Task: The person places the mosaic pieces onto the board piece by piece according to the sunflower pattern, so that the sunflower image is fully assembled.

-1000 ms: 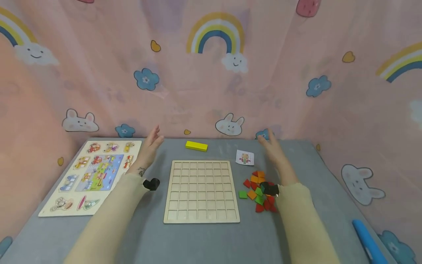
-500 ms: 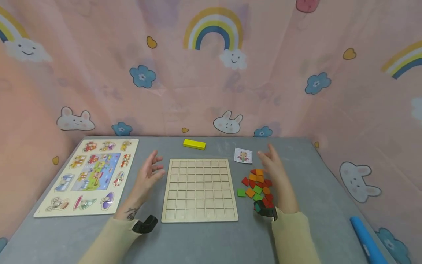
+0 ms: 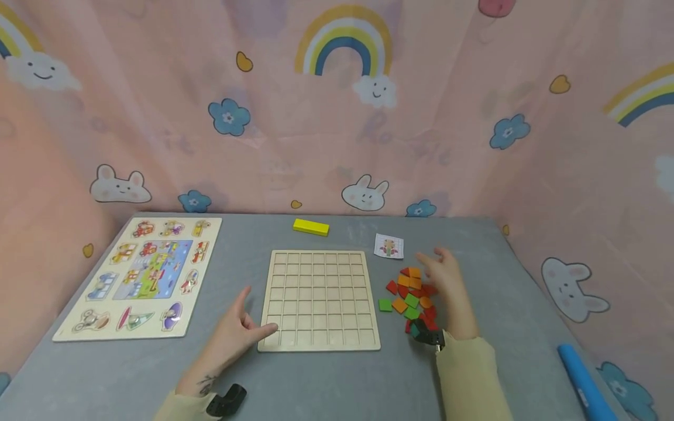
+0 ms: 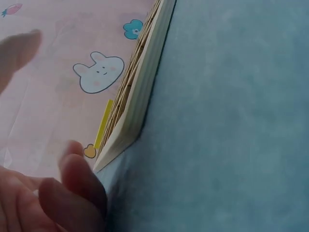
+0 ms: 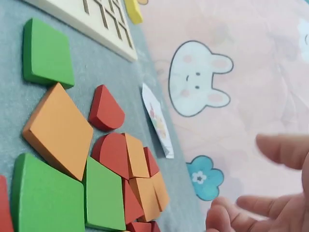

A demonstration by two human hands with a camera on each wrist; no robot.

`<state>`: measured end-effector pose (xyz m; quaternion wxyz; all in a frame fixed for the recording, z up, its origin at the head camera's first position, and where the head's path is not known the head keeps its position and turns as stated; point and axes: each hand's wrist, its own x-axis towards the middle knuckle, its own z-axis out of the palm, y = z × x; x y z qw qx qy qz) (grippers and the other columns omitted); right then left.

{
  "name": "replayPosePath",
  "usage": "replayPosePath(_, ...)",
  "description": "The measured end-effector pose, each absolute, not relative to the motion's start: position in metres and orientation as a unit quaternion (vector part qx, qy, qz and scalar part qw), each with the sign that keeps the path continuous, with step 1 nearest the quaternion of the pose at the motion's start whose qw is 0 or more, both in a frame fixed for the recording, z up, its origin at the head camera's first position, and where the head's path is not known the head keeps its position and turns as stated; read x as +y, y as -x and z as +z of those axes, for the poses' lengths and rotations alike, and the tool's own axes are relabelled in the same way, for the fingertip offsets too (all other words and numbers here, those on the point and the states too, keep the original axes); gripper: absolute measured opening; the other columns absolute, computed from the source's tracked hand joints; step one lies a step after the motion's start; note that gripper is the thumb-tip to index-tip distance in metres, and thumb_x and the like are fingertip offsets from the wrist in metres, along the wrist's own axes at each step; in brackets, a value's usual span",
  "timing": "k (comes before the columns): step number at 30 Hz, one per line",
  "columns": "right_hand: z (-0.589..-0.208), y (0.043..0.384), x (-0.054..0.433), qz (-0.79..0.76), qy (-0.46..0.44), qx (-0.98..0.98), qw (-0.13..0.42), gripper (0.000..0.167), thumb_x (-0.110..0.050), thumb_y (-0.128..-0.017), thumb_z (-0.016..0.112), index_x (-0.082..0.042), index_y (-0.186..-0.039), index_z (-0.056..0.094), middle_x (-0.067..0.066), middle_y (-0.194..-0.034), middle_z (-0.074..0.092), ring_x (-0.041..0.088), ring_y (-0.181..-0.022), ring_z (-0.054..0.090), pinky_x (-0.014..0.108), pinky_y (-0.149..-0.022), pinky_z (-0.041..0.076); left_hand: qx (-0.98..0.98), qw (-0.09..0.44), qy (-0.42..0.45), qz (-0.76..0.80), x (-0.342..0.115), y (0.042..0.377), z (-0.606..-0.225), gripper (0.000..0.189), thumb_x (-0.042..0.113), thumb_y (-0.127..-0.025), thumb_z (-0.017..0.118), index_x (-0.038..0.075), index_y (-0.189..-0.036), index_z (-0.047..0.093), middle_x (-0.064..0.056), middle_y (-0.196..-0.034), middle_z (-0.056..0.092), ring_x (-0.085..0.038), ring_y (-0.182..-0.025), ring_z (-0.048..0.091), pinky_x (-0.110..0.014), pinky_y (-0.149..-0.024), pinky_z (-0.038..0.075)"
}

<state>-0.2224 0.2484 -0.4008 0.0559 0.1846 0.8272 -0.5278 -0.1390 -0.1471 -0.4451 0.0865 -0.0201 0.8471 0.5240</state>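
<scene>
A pale wooden grid board (image 3: 319,301) with bare square cells lies at the middle of the table. My left hand (image 3: 231,336) is at its lower left corner, thumb spread out over the corner in the head view; whether it touches the wood I cannot tell. Nothing is held in that hand. To the right of the board is a loose pile of red, orange and green wooden blocks (image 3: 412,299). My right hand (image 3: 447,280) hovers just right of this pile, fingers loosely bent and holding nothing. In the right wrist view a green square block (image 5: 47,53) lies nearest the board.
Behind the board lies a yellow bar (image 3: 310,227). A small printed card (image 3: 389,247) sits behind the blocks. On the left is a picture puzzle board (image 3: 197,286). A blue cylindrical object (image 3: 587,380) lies at the right edge. A patterned curtain (image 3: 295,152) hangs behind the table.
My left hand has come back toward me from the far left, then right to the grid board's corner. The right hand has drawn back a little beside the blocks.
</scene>
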Motion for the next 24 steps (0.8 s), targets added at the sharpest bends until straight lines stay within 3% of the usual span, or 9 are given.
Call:
replayPosePath(5, -0.406, 0.228, 0.248, -0.459, -0.219, 0.858, 0.079, 0.064, -0.034, -0.092, 0.049, 0.008, -0.137, 0.032, 0.029, -0.131, 0.042, 0.038, -0.111, 0.047, 0.049, -0.095, 0.040, 0.867, 0.090, 0.031, 0.490, -0.149, 0.137, -0.450, 0.111, 0.033, -0.063, 0.084, 0.001, -0.146, 0.017, -0.003, -0.060, 0.051, -0.012, -0.049, 0.044, -0.027, -0.046, 0.037)
replayPosePath(10, -0.411, 0.235, 0.243, -0.367, -0.220, 0.900, 0.078, 0.044, -0.027, -0.089, 0.054, 0.009, -0.114, 0.052, 0.023, -0.106, 0.055, 0.032, -0.088, 0.053, 0.041, -0.073, 0.047, 0.882, 0.091, 0.020, 0.461, -0.150, 0.136, -0.454, 0.109, 0.034, -0.060, 0.085, -0.002, -0.143, 0.025, -0.003, -0.061, 0.050, -0.012, -0.051, 0.044, -0.027, -0.047, 0.036)
replayPosePath(15, -0.417, 0.238, 0.236, -0.307, -0.229, 0.917, 0.111, 0.028, -0.023, -0.086, 0.058, 0.003, -0.097, 0.059, 0.016, -0.091, 0.055, 0.029, -0.077, 0.052, 0.032, -0.060, 0.044, 0.901, 0.100, -0.001, 0.422, -0.149, 0.134, -0.456, 0.109, 0.036, -0.052, 0.088, -0.004, -0.138, 0.035, -0.002, -0.062, 0.051, -0.013, -0.051, 0.044, -0.027, -0.047, 0.035)
replayPosePath(24, -0.423, 0.241, 0.233, -0.261, -0.224, 0.931, 0.123, 0.027, -0.018, -0.085, 0.060, 0.005, -0.099, 0.058, 0.017, -0.087, 0.054, 0.030, -0.076, 0.051, 0.032, -0.061, 0.043, 0.905, 0.110, -0.023, 0.411, -0.146, 0.136, -0.456, 0.100, 0.019, -0.047, 0.089, 0.003, -0.135, 0.045, -0.001, -0.061, 0.048, -0.013, -0.052, 0.041, -0.026, -0.047, 0.031)
